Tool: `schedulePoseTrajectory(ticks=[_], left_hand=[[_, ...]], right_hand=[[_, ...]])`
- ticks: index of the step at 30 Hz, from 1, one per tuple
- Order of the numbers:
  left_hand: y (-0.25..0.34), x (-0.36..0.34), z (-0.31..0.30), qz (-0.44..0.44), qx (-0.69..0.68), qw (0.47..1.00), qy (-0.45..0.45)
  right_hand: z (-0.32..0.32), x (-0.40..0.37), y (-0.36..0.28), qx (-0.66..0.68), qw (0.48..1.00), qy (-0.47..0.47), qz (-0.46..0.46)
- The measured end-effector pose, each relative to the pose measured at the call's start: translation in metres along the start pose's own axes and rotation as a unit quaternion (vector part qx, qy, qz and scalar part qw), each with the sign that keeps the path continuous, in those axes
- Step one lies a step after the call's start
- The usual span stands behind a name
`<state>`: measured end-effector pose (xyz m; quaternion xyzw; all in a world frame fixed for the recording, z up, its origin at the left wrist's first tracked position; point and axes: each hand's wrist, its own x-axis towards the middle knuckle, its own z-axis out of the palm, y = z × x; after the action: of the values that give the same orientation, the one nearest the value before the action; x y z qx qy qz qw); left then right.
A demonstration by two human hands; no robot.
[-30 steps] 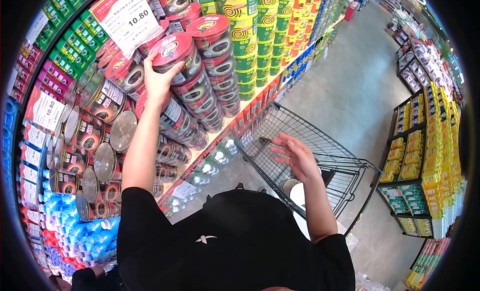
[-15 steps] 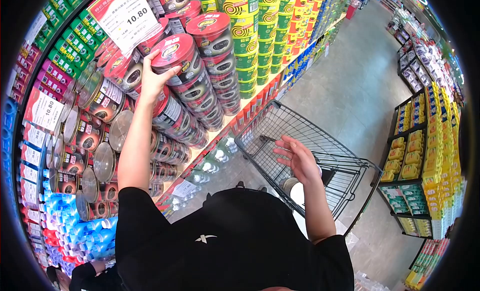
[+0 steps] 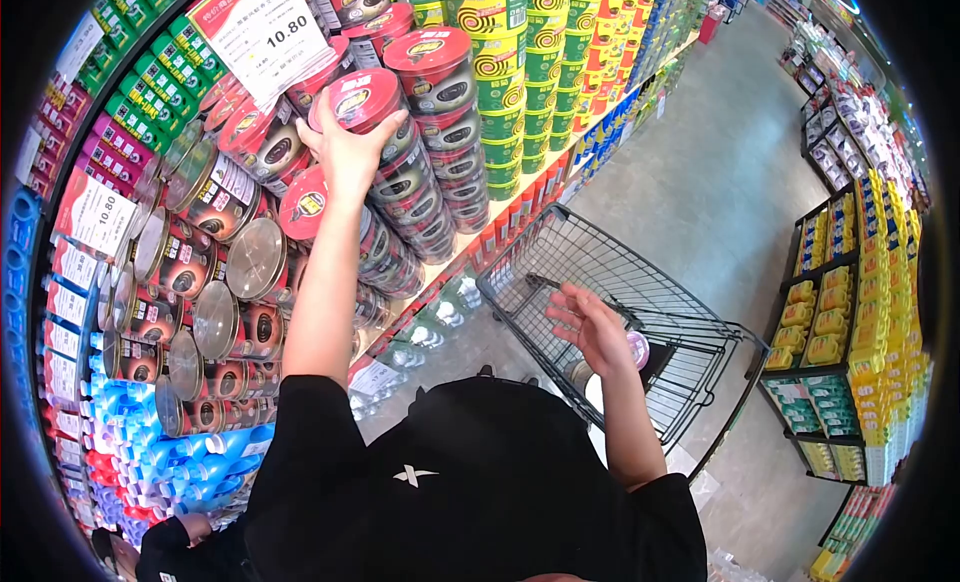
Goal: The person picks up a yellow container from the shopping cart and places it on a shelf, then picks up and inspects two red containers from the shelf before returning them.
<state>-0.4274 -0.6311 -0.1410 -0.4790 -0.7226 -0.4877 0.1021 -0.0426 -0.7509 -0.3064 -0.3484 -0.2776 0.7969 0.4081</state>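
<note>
My left hand [image 3: 347, 154] is raised to the shelf and grips a round tin with a red lid [image 3: 368, 99], the top one of a tall stack of like tins [image 3: 420, 197]. My right hand [image 3: 592, 328] hovers open over the near end of a black wire shopping cart [image 3: 600, 272], fingers spread, holding nothing. A small pink round item [image 3: 637, 349] lies in the cart just right of that hand.
A white price card reading 10.80 [image 3: 262, 34] hangs above the tins. Green-and-yellow cans [image 3: 505, 72] are stacked further along the shelf. Another shelf of yellow packs [image 3: 850, 312] lines the right side of the grey aisle floor [image 3: 700, 172].
My left hand has shifted right along the stack and now covers the side of the top red-lidded tin. My right hand stayed over the cart, dropping slightly.
</note>
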Motion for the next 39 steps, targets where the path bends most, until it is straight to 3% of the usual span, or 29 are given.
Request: schedulePoseTrajectory(ticks=[5,13,29,31,33,36,38,39], left_hand=[[-0.008,0.003,0.012,-0.009,-0.024,0.999,0.043],[-0.035,0.021,-0.007,0.07,-0.125,0.989,-0.043],[-0.047,0.028,-0.018,0.073,-0.169,0.975,-0.121],[-0.051,0.03,-0.017,0.056,-0.181,0.973,-0.136],[-0.056,0.03,-0.016,0.093,-0.158,0.979,-0.091],[-0.047,0.008,-0.021,0.179,-0.037,0.983,0.023],[-0.032,-0.036,-0.025,0.203,-0.117,0.969,0.074],[-0.017,-0.066,-0.025,0.175,-0.197,0.963,0.058]], right_hand=[[-0.003,-0.004,0.008,0.001,1.0,0.005,0.006],[-0.011,-0.009,0.013,0.007,1.0,0.014,0.006],[-0.02,-0.008,0.026,-0.01,0.999,0.028,0.018],[-0.031,-0.002,0.036,-0.045,0.997,0.052,0.019],[-0.049,0.007,0.059,-0.093,0.989,0.11,0.02],[-0.111,0.023,0.124,-0.37,0.904,0.213,0.007],[-0.15,0.018,0.165,-0.602,0.762,0.24,-0.003],[-0.155,0.006,0.175,-0.639,0.727,0.249,0.03]])
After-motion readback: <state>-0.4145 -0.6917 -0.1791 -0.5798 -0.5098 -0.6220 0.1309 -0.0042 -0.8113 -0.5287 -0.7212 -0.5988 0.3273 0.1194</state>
